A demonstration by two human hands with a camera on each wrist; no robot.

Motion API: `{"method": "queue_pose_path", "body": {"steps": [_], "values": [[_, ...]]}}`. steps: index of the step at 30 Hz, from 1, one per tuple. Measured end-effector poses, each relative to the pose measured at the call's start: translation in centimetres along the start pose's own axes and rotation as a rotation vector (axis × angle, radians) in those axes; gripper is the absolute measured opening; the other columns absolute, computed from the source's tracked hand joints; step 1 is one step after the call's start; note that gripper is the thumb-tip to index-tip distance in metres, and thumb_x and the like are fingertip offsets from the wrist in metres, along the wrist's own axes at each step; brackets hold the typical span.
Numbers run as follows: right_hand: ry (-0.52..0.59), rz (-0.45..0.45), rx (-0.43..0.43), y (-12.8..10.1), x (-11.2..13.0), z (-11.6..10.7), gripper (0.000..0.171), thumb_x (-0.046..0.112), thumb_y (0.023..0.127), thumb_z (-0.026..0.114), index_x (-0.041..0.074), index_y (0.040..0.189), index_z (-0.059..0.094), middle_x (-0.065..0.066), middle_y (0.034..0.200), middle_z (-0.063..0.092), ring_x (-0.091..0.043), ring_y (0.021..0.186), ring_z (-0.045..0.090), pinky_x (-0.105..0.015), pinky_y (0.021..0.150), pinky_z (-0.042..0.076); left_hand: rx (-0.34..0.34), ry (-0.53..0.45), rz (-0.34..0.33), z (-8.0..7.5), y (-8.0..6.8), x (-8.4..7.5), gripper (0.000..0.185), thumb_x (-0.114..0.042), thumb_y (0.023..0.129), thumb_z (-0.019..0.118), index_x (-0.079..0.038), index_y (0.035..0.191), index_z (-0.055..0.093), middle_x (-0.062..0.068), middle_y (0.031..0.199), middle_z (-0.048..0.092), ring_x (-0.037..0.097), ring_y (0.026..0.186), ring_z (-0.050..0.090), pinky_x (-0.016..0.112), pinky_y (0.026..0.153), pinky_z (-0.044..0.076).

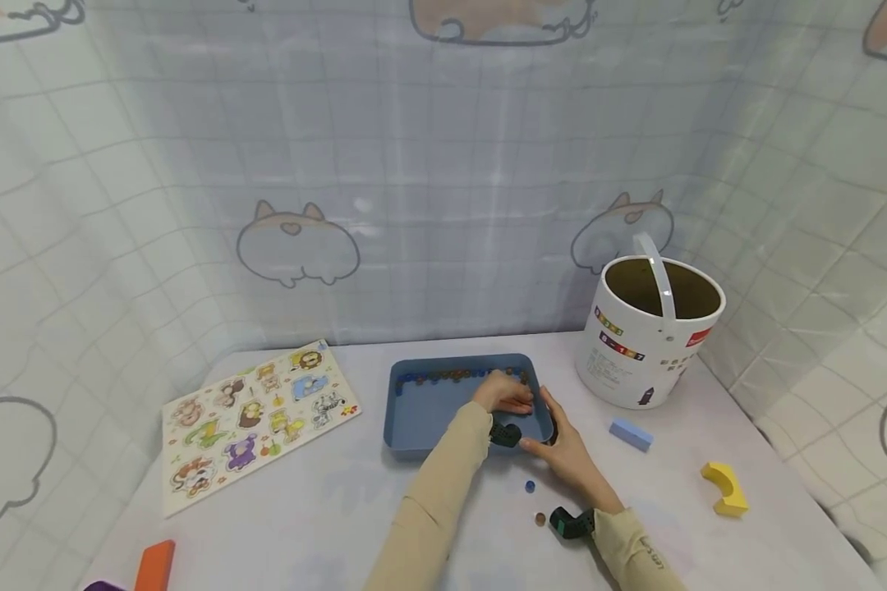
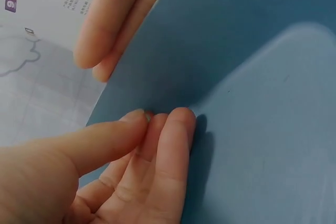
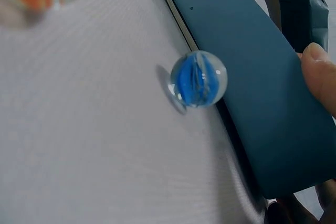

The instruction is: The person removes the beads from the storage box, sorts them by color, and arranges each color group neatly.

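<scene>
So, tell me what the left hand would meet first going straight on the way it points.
Probably the blue tray's right wall, just ahead of the left hand; any gap between them is hard to judge.

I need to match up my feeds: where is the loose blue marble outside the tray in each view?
Head: the blue marble is right of centre, in the lower part of the picture, just below the tray.
Left wrist: not in it.
Right wrist: slightly above and right of centre, overlapping the tray's edge in the image.
Shared landmark: the tray, visible in all three views.
</scene>
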State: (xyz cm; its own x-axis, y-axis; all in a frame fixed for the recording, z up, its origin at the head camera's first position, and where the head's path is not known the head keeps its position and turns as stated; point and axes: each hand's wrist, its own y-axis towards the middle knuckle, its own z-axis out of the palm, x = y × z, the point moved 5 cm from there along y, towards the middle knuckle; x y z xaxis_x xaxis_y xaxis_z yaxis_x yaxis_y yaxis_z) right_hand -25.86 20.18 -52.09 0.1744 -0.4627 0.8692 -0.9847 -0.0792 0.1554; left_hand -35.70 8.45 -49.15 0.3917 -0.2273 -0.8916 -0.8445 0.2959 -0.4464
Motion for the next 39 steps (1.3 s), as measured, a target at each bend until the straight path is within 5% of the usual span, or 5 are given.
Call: {"method": "queue_pose_path", "body": {"steps": [10, 17, 25, 31, 39], "values": [[0.003, -0.008, 0.004, -0.1, 0.2, -0.2, 0.095, 0.027, 0.084, 0.075, 0.018, 0.157, 0.014, -0.017, 0.161, 0.018, -0.047, 0.143, 0.024, -0.064, 0.112, 0.024, 0.056, 0.005, 0.144, -3.0, -2.3, -0.6, 0.033, -0.009, 0.09, 0.068, 0.004, 0.12, 0.065, 0.02, 0.105, 0.072, 0.018, 0.077, 0.073, 0.032, 0.079, 0.058], [-0.016, 0.001, 0.015, 0.0, 0.2, -0.3, 0.095, 0.028, 0.084, 0.075, 0.017, 0.157, 0.015, -0.016, 0.162, 0.015, -0.048, 0.144, 0.021, -0.064, 0.112, 0.022, 0.101, 0.142, 0.261, -4.1, -6.8, 0.0, 0.025, -0.019, 0.093, 0.066, -0.004, 0.114, 0.068, 0.014, 0.1, 0.074, 0.014, 0.07, 0.07, 0.044, 0.08, 0.057], [-0.023, -0.004, 0.015, -0.1, 0.3, -0.2, 0.096, 0.029, 0.084, 0.075, 0.018, 0.157, 0.013, -0.014, 0.163, 0.013, -0.048, 0.144, 0.02, -0.065, 0.111, 0.023, 0.221, 0.366, 0.352, -2.9, -12.3, 2.9, 0.012, -0.018, 0.092, 0.066, -0.009, 0.1, 0.07, 0.012, 0.087, 0.074, 0.038, 0.075, 0.067, 0.038, 0.063, 0.053], [-0.025, -0.015, 0.011, -0.1, 0.4, -0.4, 0.096, 0.028, 0.083, 0.076, 0.018, 0.157, 0.014, -0.015, 0.163, 0.014, -0.046, 0.144, 0.021, -0.065, 0.11, 0.024, 0.285, 0.488, 0.308, -0.9, -14.1, 5.6, 0.002, -0.012, 0.088, 0.07, -0.014, 0.086, 0.07, 0.003, 0.067, 0.069, 0.017, 0.052, 0.059, 0.025, 0.048, 0.044], [-0.016, -0.028, 0.001, -0.1, 0.1, -0.4, 0.095, 0.024, 0.083, 0.076, 0.017, 0.157, 0.017, -0.016, 0.162, 0.016, -0.045, 0.144, 0.022, -0.063, 0.112, 0.022, 0.27, 0.59, 0.351, 0.9, -14.2, 7.1, 0.008, -0.003, 0.079, 0.076, -0.01, 0.078, 0.072, -0.007, 0.052, 0.057, 0.002, 0.042, 0.046, 0.016, 0.044, 0.033]]}}
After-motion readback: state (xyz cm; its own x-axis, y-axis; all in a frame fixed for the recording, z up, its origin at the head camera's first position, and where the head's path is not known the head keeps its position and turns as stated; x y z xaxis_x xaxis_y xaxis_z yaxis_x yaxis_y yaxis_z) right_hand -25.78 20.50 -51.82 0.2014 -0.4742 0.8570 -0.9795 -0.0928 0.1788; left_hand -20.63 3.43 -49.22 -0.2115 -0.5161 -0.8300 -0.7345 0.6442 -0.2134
